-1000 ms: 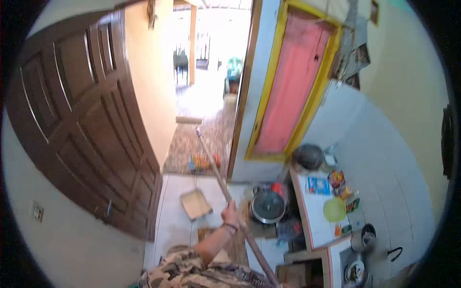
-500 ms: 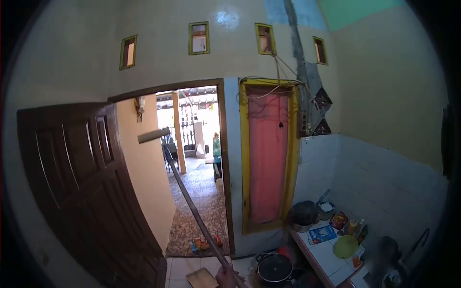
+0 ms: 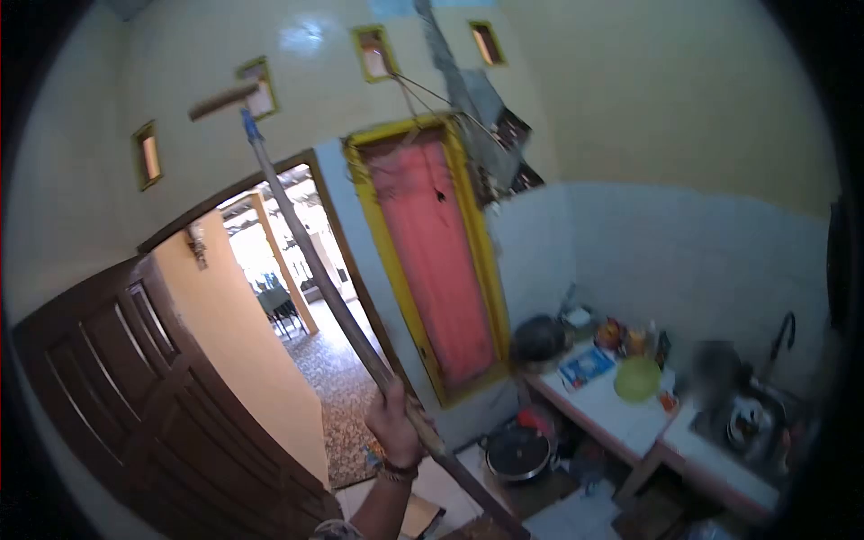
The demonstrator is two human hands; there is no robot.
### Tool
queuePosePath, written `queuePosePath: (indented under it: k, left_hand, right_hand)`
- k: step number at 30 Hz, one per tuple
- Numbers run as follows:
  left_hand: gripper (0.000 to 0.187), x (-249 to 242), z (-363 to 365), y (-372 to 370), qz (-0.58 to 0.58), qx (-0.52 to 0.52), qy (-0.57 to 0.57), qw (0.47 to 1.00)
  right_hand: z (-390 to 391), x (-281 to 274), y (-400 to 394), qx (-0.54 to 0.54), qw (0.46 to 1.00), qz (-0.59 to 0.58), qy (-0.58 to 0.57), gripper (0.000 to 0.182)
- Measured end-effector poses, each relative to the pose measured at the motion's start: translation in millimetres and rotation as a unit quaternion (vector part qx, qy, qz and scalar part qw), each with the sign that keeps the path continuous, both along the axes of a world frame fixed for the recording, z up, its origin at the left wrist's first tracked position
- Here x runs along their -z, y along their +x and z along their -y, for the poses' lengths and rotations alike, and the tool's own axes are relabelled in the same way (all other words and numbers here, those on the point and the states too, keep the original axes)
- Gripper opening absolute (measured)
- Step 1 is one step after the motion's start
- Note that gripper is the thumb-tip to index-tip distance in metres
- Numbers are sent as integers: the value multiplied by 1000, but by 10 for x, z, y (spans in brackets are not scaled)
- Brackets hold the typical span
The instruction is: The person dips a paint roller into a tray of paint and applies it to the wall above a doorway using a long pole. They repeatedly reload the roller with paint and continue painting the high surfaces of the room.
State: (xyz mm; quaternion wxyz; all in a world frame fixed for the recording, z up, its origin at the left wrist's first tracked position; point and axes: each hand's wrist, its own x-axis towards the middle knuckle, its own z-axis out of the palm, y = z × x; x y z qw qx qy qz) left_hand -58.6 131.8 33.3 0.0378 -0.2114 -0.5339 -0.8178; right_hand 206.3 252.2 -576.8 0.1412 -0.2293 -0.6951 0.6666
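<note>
My left hand point(image 3: 396, 427), with a bracelet at the wrist, is wrapped round a long wooden pole point(image 3: 310, 252) at the lower middle of the head view. The pole slants from the bottom right up to the top left. A blue socket point(image 3: 250, 126) at its upper end carries a tan, bar-shaped crosswise head point(image 3: 222, 102). That head overlaps a small yellow-framed wall opening point(image 3: 263, 88) high above the doorway. The pole's lower end runs toward the floor at the bottom. My right hand is out of view.
A brown panelled door point(image 3: 117, 378) stands ajar at the left, beside a doorway. Right of it is a yellow-framed window with a pink curtain point(image 3: 436, 261). A tiled counter point(image 3: 598, 405) holds a dark pot point(image 3: 540, 340) and a green bowl point(image 3: 637, 380). A lidded pan point(image 3: 517, 453) sits below.
The pole and its head have risen from the doorway to the upper wall. My left hand has come up further into view, and the view has turned right and tilted.
</note>
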Motion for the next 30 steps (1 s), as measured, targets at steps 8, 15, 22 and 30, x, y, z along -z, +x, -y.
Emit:
queuePosePath:
  k: [8,15,22,30]
  left_hand:
    - [31,387,-561,-36,-374,-130,-161,904]
    - [37,478,-670,255,-160,128,-47,978]
    - [44,247,-784,98,-173,177,-40,968]
    - [38,-424,-943,3,-296,77,-49,951]
  right_hand:
    - [733,-993,878,103,984,129,-63,48]
    - [960,-1469,958,123,966,183,134,33]
    - [652,-1828,614,159,960,207,104,27]
    - [81,-1709,-102,218,966,75,121,22]
